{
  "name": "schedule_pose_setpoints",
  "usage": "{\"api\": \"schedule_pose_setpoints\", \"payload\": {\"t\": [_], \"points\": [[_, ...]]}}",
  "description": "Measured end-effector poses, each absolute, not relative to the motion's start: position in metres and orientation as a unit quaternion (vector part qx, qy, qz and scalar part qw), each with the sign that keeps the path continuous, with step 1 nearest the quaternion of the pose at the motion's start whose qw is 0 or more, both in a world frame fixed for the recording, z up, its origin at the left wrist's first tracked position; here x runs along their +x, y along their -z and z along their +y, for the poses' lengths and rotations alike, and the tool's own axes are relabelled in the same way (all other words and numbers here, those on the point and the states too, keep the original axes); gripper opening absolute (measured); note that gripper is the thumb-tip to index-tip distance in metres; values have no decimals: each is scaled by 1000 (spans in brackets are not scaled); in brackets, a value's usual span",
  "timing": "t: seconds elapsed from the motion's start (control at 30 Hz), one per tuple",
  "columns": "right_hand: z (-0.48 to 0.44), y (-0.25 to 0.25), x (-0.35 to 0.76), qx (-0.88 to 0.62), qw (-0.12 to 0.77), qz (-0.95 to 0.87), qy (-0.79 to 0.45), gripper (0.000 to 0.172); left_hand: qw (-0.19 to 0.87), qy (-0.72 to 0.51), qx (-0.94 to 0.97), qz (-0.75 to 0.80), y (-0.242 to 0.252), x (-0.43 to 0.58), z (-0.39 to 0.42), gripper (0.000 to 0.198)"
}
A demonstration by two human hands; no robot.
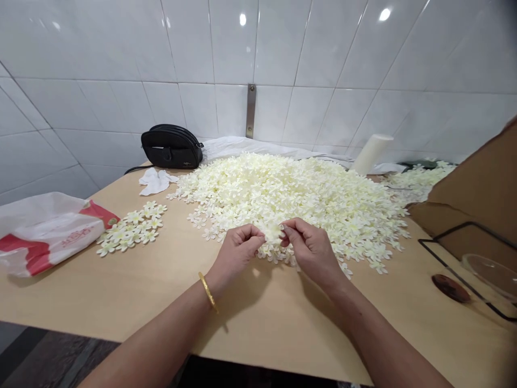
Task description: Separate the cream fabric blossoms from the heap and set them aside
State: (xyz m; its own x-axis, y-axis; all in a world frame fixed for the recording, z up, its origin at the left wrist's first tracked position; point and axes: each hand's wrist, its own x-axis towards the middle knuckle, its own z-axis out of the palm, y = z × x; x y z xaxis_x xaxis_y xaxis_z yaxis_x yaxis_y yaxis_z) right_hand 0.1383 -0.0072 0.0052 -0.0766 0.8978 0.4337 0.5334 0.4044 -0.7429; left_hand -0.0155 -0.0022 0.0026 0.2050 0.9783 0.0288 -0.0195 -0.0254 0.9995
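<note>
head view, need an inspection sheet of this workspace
surface: light wooden table, with a big pile of white flowers across its middle
job's things: one flower pinched between both hands at the pile's near edge; small batch of flowers laid apart at left
clutter: plastic bag, black pouch, white cloth, white roll, cardboard, wire rack
hands: left hand and right hand, bare, fingertips closed on the flower; bangle on left wrist
cables: nothing seen
surroundings: white tiled wall with a metal strip
</note>
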Motion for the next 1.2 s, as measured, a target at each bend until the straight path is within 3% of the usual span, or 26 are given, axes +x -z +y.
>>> {"api": "schedule_pose_setpoints", "payload": {"t": [0.1, 0.17, 0.27, 0.33, 0.47, 0.73, 1.2], "points": [[2, -4, 157, -546, 489, -669, -121, 17, 547, -460, 536, 449, -2, -17, -1, 10], [9, -1, 171, -572, 481, -664, 0, 17, 555, -461, 525, 452, -1, -19, 0, 10], [14, 3, 185, -600, 398, -676, 159, 18, 565, -465, 515, 447, 2, -21, 1, 11], [15, 5, 186, -608, 332, -696, 189, 18, 570, -467, 509, 445, 2, -21, 2, 11], [13, 7, 178, -579, 265, -759, 137, 17, 572, -463, 505, 452, -2, -19, 1, 11], [17, 9, 182, -571, 383, -724, 42, 18, 534, -459, 524, 479, -1, -18, 1, 12], [11, 18, 161, -527, 397, -751, 14, 20, 375, -426, 603, 560, -22, -25, 53, 11]]}}
